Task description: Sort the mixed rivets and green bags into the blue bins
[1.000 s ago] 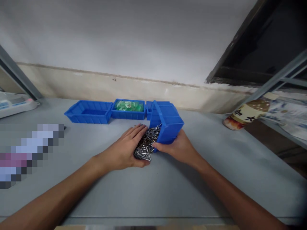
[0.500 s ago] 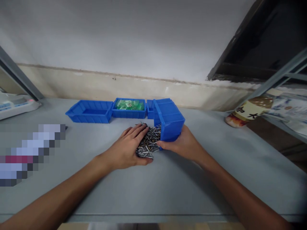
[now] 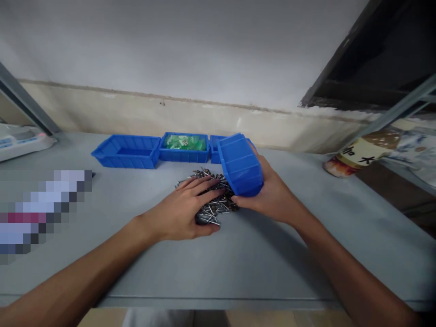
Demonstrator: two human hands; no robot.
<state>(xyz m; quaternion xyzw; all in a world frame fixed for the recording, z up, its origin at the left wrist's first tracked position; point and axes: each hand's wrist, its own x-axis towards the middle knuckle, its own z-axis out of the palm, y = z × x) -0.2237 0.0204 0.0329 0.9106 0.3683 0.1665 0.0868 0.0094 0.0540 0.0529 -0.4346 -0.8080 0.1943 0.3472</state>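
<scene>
In my right hand [image 3: 270, 195] is a blue plastic bin [image 3: 241, 165], tilted steeply on its side with its underside partly toward me. Its mouth is turned down to the left, over a pile of thin metal pins [image 3: 213, 210] that look like blind rivets. My left hand [image 3: 187, 206] lies spread along the left side of the pile, fingers apart and resting on the pins. Several pins stick out past its fingertips at the back. The inside of the held bin is hidden from me.
Behind the pile stand an open blue bin [image 3: 127, 164], a blue bin with green plastic bags [image 3: 185, 143] and another blue bin [image 3: 215, 154], partly covered. A labelled bottle [image 3: 363, 154] is at the right, a white device [image 3: 23, 143] at the left. A wall runs along the table's back.
My right hand has tipped the blue bin further over and lifted it slightly off the pile. More pins now lie spread on the table. My left hand stays at the pile.
</scene>
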